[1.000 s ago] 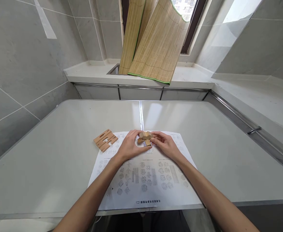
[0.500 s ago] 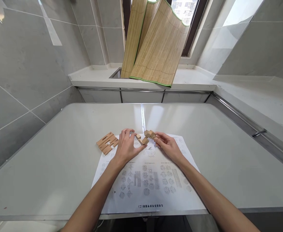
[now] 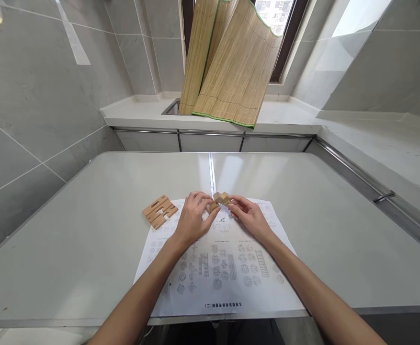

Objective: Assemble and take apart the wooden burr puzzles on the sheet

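Notched wooden puzzle pieces are in both hands above a printed sheet (image 3: 217, 299). My left hand (image 3: 194, 216) is closed around a small notched wooden piece (image 3: 212, 207), its thumb at the near end and its fingers covering much of it. Pinched in my right hand (image 3: 247, 215) is another light wooden piece (image 3: 222, 197) with stepped notches. The two pieces are close together; whether they touch I cannot tell. Left of my left hand, several flat wooden pieces (image 3: 158, 211) with slots and cut-outs lie side by side, partly over the sheet's edge.
The sheet, printed with small diagrams, lies on a white table (image 3: 69, 239) with a seam down its middle. Behind the table is a white ledge (image 3: 141, 112) by a window, where a folded bamboo mat (image 3: 234, 72) leans. Grey tiled walls (image 3: 51, 86) stand on both sides.
My left hand has shifted slightly right, and its fingers now cover more of its wooden piece, which sits nearer the right hand's piece. My right hand has hardly moved.
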`<state>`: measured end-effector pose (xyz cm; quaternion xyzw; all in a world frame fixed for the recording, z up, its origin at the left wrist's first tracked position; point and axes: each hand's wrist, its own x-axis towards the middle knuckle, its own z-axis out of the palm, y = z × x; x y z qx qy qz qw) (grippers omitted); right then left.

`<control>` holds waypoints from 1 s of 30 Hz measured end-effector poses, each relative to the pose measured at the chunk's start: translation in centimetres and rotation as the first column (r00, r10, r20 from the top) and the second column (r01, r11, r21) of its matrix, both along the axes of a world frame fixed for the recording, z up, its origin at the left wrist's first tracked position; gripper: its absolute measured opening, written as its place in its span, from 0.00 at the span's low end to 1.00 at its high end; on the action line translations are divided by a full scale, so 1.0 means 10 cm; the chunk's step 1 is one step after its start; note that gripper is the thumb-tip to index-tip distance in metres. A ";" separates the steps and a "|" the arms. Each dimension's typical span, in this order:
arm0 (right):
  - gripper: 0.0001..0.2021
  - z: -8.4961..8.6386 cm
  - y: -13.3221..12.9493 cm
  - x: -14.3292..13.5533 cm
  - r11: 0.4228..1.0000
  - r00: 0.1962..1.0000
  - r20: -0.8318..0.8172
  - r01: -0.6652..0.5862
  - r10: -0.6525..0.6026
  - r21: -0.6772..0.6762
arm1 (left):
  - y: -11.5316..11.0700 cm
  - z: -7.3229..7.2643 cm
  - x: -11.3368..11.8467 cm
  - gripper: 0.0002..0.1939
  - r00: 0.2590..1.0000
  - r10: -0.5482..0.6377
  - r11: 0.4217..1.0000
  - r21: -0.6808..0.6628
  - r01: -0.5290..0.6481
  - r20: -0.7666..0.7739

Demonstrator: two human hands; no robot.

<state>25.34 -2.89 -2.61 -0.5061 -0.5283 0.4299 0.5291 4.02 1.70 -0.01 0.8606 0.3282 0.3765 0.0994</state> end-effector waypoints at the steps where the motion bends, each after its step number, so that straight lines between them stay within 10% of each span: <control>1: 0.22 0.02 -0.01 0.00 1.000 1.000 0.001 -0.015 0.015 -0.010 | 0.00 0.00 0.00 0.06 1.000 0.003 1.000 0.000 -0.003 0.008; 30: 0.20 0.27 -0.10 0.06 0.932 0.922 -0.173 -0.360 0.347 -0.044 | -0.06 0.01 0.00 0.09 0.995 0.030 0.974 -0.226 -0.007 0.099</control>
